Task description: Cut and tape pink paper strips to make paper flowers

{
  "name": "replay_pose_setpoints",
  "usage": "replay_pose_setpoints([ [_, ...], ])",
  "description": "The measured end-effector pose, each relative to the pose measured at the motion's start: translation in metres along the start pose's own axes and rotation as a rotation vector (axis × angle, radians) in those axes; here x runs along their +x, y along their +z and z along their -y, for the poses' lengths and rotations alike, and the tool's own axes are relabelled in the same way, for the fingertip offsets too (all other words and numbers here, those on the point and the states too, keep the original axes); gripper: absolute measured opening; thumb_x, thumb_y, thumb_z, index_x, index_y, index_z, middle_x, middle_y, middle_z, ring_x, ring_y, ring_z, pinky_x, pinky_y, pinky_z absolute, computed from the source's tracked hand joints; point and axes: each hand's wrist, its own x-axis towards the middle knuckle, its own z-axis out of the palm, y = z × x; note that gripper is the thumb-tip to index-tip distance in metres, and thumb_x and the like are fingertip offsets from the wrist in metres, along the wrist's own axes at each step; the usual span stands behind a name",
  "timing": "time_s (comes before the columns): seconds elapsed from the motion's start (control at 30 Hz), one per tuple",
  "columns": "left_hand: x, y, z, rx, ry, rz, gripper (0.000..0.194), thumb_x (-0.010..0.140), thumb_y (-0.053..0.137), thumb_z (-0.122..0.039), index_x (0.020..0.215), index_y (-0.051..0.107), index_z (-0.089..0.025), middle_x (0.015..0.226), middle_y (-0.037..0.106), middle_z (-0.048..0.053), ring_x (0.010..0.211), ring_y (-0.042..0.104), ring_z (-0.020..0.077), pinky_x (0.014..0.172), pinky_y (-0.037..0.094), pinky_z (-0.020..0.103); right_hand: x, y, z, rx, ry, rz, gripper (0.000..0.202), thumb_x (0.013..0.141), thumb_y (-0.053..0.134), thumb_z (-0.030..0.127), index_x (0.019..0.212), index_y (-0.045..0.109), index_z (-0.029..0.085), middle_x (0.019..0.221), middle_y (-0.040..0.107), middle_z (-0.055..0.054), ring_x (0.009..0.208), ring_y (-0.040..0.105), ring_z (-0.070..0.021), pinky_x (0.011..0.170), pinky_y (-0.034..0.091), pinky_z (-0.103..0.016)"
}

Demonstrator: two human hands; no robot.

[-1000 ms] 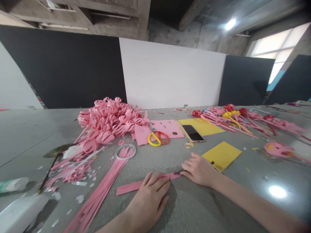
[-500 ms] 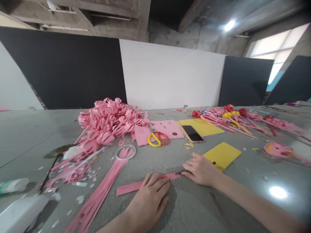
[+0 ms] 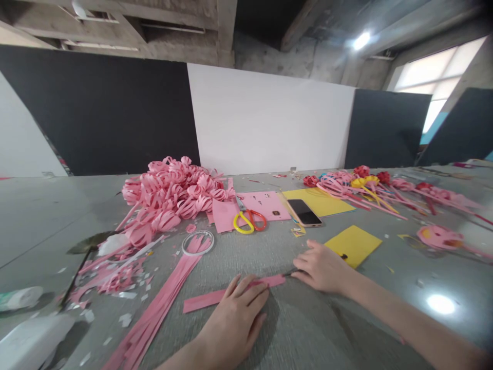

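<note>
My left hand (image 3: 238,313) lies flat across a pink paper strip (image 3: 203,301), its fingers stretched out and pressing the strip to the grey surface. The strip's right end shows beyond my fingertips. My right hand (image 3: 322,268) is closed around a thin dark pointed tool (image 3: 291,273), mostly covered by the fingers, so its kind is unclear. The tool's tip sits at the right end of the strip. Left of my hands, a bundle of long pink paper strips (image 3: 169,300) runs through a roll of tape (image 3: 197,242).
Scissors (image 3: 249,222) with yellow and red handles rest on pink sheets (image 3: 227,213). Nearby lie a phone (image 3: 304,211) and a yellow paper (image 3: 354,245). Curled pink paper flowers (image 3: 173,190) are piled back left. More paper flowers (image 3: 362,182) lie back right, and white scraps (image 3: 125,319) at left.
My right hand and the dark tool have shifted slightly right, apart from the left hand. The left hand stays on the pink strip. The whole view has moved a little.
</note>
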Motion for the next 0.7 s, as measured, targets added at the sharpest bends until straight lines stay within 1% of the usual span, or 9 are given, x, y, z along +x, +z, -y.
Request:
replay_pose_setpoints([
  [0.17, 0.0, 0.001, 0.0, -0.015, 0.005, -0.012, 0.039, 0.082, 0.038, -0.017, 0.12, 0.039, -0.025, 0.12, 0.049, 0.001, 0.115, 0.037, 0.0208, 0.096, 0.03, 0.047, -0.001, -0.004, -0.004, 0.006, -0.003, 0.025, 0.03, 0.084, 0.039, 0.033, 0.064, 0.053, 0.017, 0.055, 0.061, 0.0, 0.049, 0.052, -0.0132, 0.07, 0.027, -0.033],
  [0.37, 0.002, -0.002, -0.002, -0.069, 0.015, -0.046, 0.038, 0.08, 0.04, -0.017, 0.117, 0.043, -0.023, 0.115, 0.053, 0.004, 0.111, 0.04, 0.0209, 0.096, 0.032, 0.044, -0.006, -0.007, -0.017, 0.005, 0.048, 0.082, 0.032, 0.083, 0.04, 0.034, 0.059, 0.053, 0.018, 0.052, 0.06, 0.0, 0.048, 0.051, -0.0138, 0.071, 0.027, -0.032],
  [0.47, 0.004, -0.003, -0.002, -0.129, 0.011, -0.041, 0.036, 0.079, 0.041, -0.015, 0.115, 0.046, -0.022, 0.113, 0.053, 0.004, 0.108, 0.042, 0.0196, 0.094, 0.036, 0.039, -0.007, -0.007, -0.022, 0.023, 0.121, 0.088, 0.032, 0.083, 0.039, 0.034, 0.059, 0.053, 0.018, 0.051, 0.059, -0.001, 0.048, 0.05, -0.0146, 0.067, 0.029, -0.031],
  [0.53, 0.007, -0.003, -0.001, -0.179, -0.003, -0.049, 0.033, 0.079, 0.04, -0.014, 0.11, 0.05, -0.021, 0.11, 0.055, 0.004, 0.104, 0.044, 0.018, 0.091, 0.039, 0.035, -0.006, -0.008, -0.023, 0.059, 0.224, 0.059, 0.033, 0.084, 0.037, 0.034, 0.061, 0.054, 0.018, 0.049, 0.058, -0.002, 0.05, 0.05, -0.0158, 0.063, 0.029, -0.029],
  [0.6, 0.01, -0.001, 0.002, -0.24, -0.048, -0.079, 0.03, 0.08, 0.038, -0.011, 0.102, 0.055, -0.02, 0.103, 0.058, 0.004, 0.099, 0.048, 0.0161, 0.088, 0.041, 0.031, -0.001, -0.011, -0.021, 0.162, 0.347, 0.008, 0.034, 0.084, 0.036, 0.036, 0.06, 0.052, 0.018, 0.048, 0.055, -0.002, 0.054, 0.05, -0.0171, 0.058, 0.029, -0.027],
  [0.63, 0.011, -0.001, 0.004, -0.279, -0.083, -0.107, 0.029, 0.079, 0.038, -0.01, 0.098, 0.057, -0.02, 0.1, 0.059, 0.003, 0.096, 0.05, 0.0152, 0.086, 0.042, 0.03, 0.003, -0.012, -0.019, 0.251, 0.409, -0.021, 0.036, 0.084, 0.036, 0.038, 0.058, 0.05, 0.018, 0.048, 0.053, -0.002, 0.055, 0.05, -0.0174, 0.055, 0.029, -0.026],
  [0.7, 0.014, -0.003, 0.008, -0.367, -0.177, -0.189, 0.028, 0.077, 0.038, -0.009, 0.09, 0.06, -0.02, 0.094, 0.061, 0.003, 0.088, 0.054, 0.0138, 0.081, 0.043, 0.026, 0.012, -0.017, -0.012, 0.543, 0.504, -0.058, 0.039, 0.084, 0.034, 0.041, 0.054, 0.044, 0.018, 0.048, 0.049, 0.0, 0.05, 0.047, -0.0139, 0.05, 0.029, -0.024],
])
